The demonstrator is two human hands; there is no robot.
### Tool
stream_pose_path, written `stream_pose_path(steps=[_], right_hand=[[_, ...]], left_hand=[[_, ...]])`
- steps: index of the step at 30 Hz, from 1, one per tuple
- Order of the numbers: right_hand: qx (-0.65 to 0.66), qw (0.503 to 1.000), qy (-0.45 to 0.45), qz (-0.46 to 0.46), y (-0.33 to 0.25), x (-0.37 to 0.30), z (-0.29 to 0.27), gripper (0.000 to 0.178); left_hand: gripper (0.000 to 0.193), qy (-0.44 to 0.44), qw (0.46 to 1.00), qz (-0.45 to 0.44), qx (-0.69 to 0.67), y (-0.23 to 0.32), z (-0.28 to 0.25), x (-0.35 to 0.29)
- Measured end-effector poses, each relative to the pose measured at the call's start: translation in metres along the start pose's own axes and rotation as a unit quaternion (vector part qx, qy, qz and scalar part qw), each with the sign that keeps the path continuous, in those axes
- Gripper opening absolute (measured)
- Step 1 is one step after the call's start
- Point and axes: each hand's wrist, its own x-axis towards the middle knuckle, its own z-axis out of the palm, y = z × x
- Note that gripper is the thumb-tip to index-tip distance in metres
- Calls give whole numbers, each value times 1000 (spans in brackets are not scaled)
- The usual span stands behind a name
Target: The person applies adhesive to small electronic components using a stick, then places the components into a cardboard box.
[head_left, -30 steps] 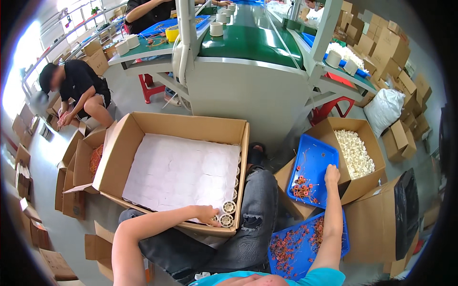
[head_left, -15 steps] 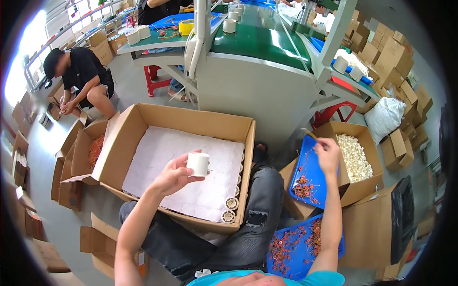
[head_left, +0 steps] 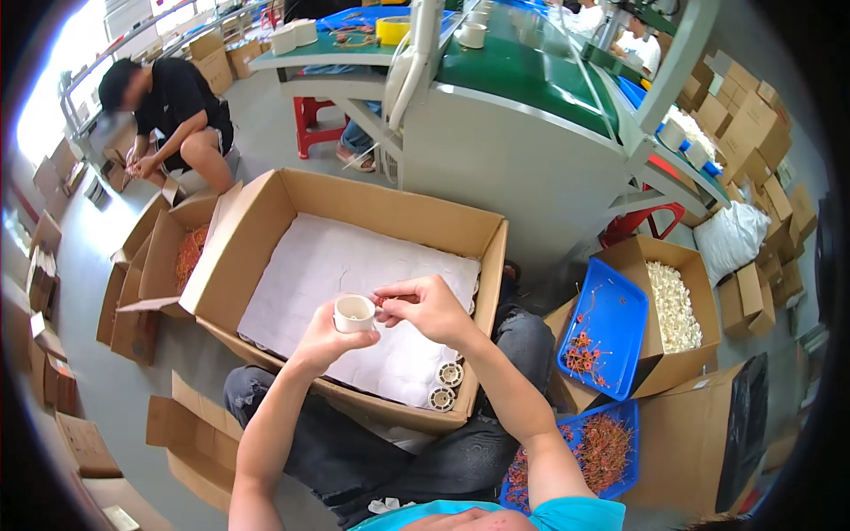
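My left hand (head_left: 329, 345) is wrapped round a white plastic cup-shaped housing (head_left: 353, 315), whose open end faces up and shows a small fitting inside. Close beside its rim, the fingers of my right hand (head_left: 434, 310) pinch a small red part with thin wires (head_left: 382, 300), mostly hidden by the fingertips. Both hands are above a large open cardboard box (head_left: 208, 265). Inside the box lies a white paper sheet (head_left: 345, 252), with round slotted white parts (head_left: 442, 398) showing at its right edge.
Right of me, a blue tray (head_left: 611, 323) and a lower blue tray (head_left: 630, 465) hold red wired parts. A carton of small white pieces (head_left: 673, 305) stands beyond. Ahead is a green conveyor (head_left: 513, 75). A person (head_left: 181, 111) crouches at left near open cartons (head_left: 133, 310).
My right hand has come from the blue tray to the housing, bringing a red wired part. My left hand has tipped the housing so its open end shows. The view has shifted slightly.
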Motion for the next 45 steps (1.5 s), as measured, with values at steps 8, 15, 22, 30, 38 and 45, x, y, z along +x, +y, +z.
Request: stream_pose_path(steps=[8, 15, 22, 30, 38, 45], right_hand=[[-89, 994, 41, -53, 26, -4, 4, 21], [-220, 952, 139, -160, 16, -6, 1, 15], [-232, 822, 263, -449, -1, -31, 16, 30], [-219, 813, 209, -498, 11, -32, 33, 26], [-260, 810, 196, -488, 16, -29, 32, 26], [-263, 835, 161, -455, 9, -30, 32, 30]], left_hand=[[40, -55, 994, -82, -46, -4, -13, -23], [52, 82, 934, 245, 246, -7, -7, -13], [61, 131, 912, 282, 269, -17, -1, -18], [63, 109, 908, 326, 238, -29, 8, -10], [63, 97, 916, 315, 230, -27, 12, -7], [60, 101, 913, 313, 243, -23, 12, -11]])
